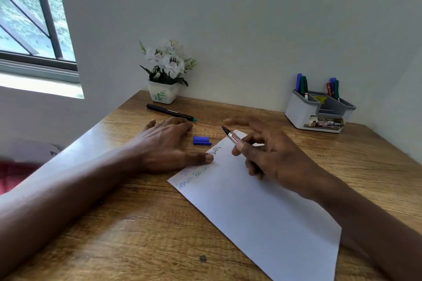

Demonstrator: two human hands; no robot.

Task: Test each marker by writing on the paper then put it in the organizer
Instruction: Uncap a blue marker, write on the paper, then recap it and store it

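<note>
Nearest, a white paper (262, 212) lies slantwise on the wooden tabletop (102, 242), with a dark speck (202, 258) in the wood just beside its near edge. Both bare forearms reach in from the bottom corners. Faint blue and green writing (194, 174) runs along the paper's far left edge, with a short darker scribble above it. Left hand (164, 143) lies palm down on the tabletop, fingers spread and straight, grip holding nothing; thumb tip presses on the paper's left edge next to the writing. Right hand (269, 155) hovers over the paper's far end; its grip pinches an uncapped marker (234, 138) between thumb and curled fingers, index finger stretched forward. The marker's dark tip points up and away to the left, clear of the sheet. Between the two hands, a blue cap (202, 140) lies on its side on the wood, just beside the paper's far corner and apart from the left fingers. Farther back, a black marker (170, 112) with a teal end lies flat just beyond the left fingertips. Behind it, against the wall (228, 18), stands a white flower pot (163, 93) of white blooms. At far right, a grey and white organizer (303, 114) holds several capped markers (302, 83), blue, green and red, upright in its rear compartments. Window (34, 18) at upper left.
</note>
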